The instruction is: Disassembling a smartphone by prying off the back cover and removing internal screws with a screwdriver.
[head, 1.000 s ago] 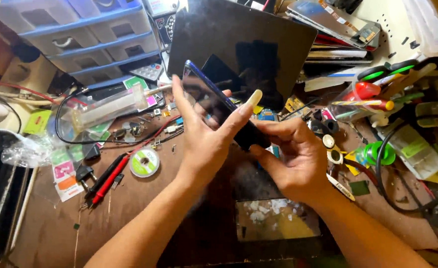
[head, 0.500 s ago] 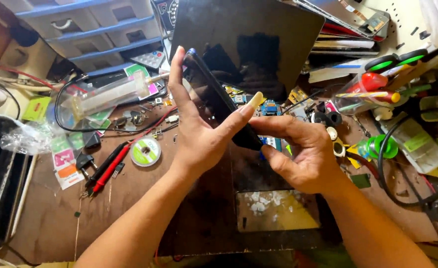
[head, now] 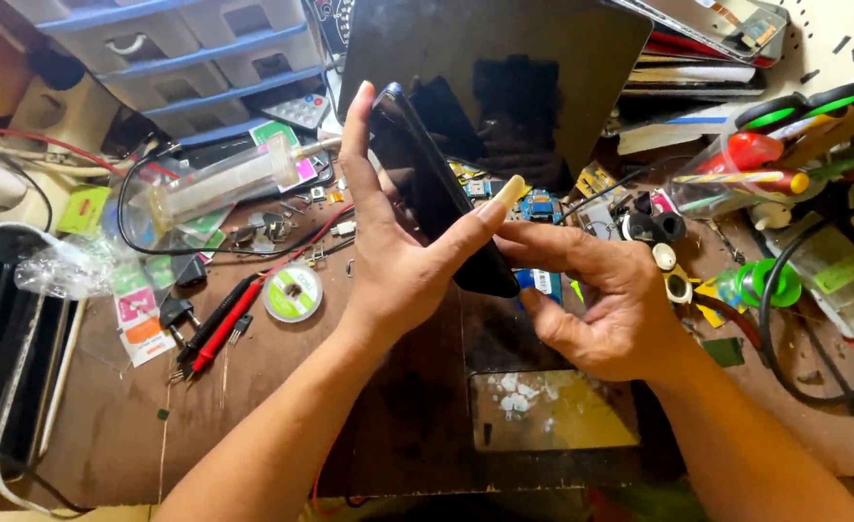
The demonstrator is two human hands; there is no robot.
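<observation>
While the wooden workbench (head: 253, 425) spreads out cluttered on every side, a big dark panel (head: 504, 68) leans at the back, with blue-fronted plastic drawers (head: 156, 48) to its left. Lower down, a black mat (head: 417, 425) lies between the person's forearms, and a yellowish glass plate (head: 553, 411) with white crumbs rests on it, just below the hands. Above that mat the dark smartphone (head: 437, 193) is held in the air, its long axis running from upper left, near the fingertips, down to lower right. The left hand (head: 398, 261) is the main carrier: its fingers are stretched along the phone's far long edge and its thumb presses the near edge, so the phone stands on its side in that grasp. The right hand (head: 601, 309) is closed on the phone's lower end, thumb and forefinger pinching the corner from the right. Open room lies mostly toward the person, over the mat; the phone's top comes close to the leaning panel. Red and black probes (head: 219, 319) and a small solder reel (head: 293, 293) lie well apart at left.
</observation>
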